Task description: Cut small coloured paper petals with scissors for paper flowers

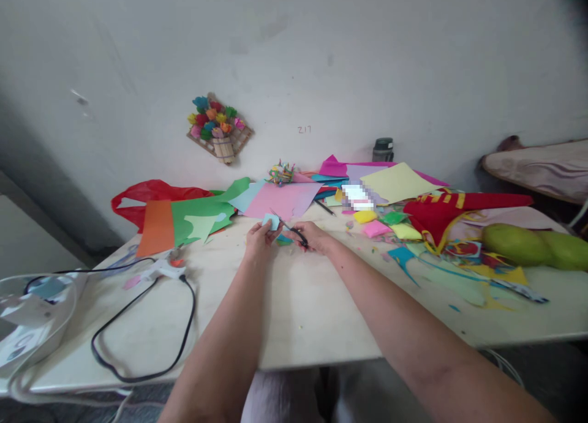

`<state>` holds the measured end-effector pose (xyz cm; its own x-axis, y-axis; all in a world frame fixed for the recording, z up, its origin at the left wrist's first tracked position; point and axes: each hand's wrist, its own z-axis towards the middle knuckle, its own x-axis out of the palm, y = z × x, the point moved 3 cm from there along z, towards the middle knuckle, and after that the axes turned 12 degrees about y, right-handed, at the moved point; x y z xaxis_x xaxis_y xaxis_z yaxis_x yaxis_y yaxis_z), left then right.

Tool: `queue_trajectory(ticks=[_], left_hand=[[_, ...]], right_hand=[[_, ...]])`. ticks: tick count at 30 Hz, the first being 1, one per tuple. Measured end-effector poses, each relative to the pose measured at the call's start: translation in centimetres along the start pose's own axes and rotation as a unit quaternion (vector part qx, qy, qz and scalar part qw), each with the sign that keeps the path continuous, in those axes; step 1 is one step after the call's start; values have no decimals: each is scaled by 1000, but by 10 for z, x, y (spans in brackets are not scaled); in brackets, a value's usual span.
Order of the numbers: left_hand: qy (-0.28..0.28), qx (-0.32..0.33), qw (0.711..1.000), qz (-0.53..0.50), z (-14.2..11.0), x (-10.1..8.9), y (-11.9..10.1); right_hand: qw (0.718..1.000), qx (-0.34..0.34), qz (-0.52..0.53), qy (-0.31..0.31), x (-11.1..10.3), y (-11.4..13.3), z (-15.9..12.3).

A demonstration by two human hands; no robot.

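Observation:
Over the middle of the table, my left hand (260,238) pinches a small piece of light blue paper (271,221). My right hand (314,235) is closed around the black handles of a pair of scissors (298,234). The scissor blades point up and left, close to the right side of the blue piece; whether they touch it I cannot tell. Beneath the hands lie a few blue and green paper scraps (283,239). Just beyond them, a pink sheet (287,198) rests on the table.
On the left, a glue gun (165,269) with a black cord lies near orange (156,227) and green sheets (202,210). To the right are small coloured packets (375,228), a red cloth (432,221), green fruit (509,242) and paper scraps. A dark bottle (383,149) stands by the wall.

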<state>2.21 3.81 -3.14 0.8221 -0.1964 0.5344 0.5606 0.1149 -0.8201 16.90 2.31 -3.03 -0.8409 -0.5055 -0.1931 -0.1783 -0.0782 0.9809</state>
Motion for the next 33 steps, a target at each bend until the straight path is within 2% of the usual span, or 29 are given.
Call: queue_trajectory(ticks=[13, 22, 29, 33], left_hand=[[-18, -6, 1000, -6, -1, 0, -1], [-5, -7, 999, 44, -2, 1, 1], [37, 3, 996, 79, 0, 1, 3], [34, 2, 996, 83, -1, 1, 1]], right_hand=[[1000, 19, 12, -17, 3, 7, -4], [999, -12, 26, -44, -4, 6, -4], [999, -16, 35, -11, -9, 1, -3], [1000, -11, 23, 4, -8, 2, -4]])
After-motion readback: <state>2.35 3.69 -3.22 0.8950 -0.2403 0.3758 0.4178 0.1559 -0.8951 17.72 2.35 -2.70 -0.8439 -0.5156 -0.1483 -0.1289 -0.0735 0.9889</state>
